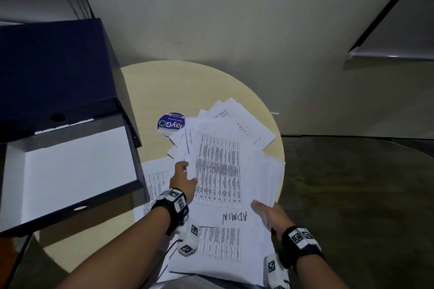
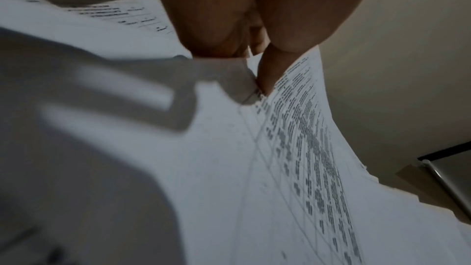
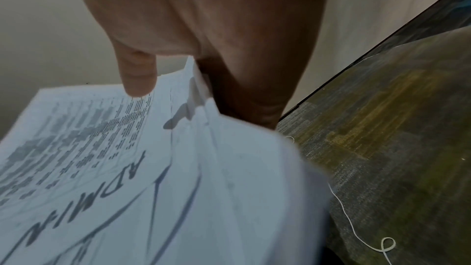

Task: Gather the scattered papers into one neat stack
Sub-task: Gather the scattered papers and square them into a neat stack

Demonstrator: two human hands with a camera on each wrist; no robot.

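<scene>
**Both hands hold a loose bundle of papers over the round table**

The left hand [image 1: 184,179] grips the left edge of the papers [image 1: 218,171], thumb on top and fingers curled underneath. The right hand [image 1: 270,214] grips the bundle's right edge: the right wrist view shows the thumb [image 3: 139,76] pressing on the top sheet, the rest of the hand beneath. The bundle is fanned and uneven, its sheets sticking out at several angles above the table [image 1: 164,87]. The top sheet carries a printed grid and the handwritten word "ADMIN". One more printed sheet [image 1: 153,180] lies flat on the table under the left wrist. A round blue sticker [image 1: 169,123] shows on the tabletop, partly covered by the bundle. An open dark box [image 1: 70,148] with a white inside overlaps the table's left edge.
</scene>
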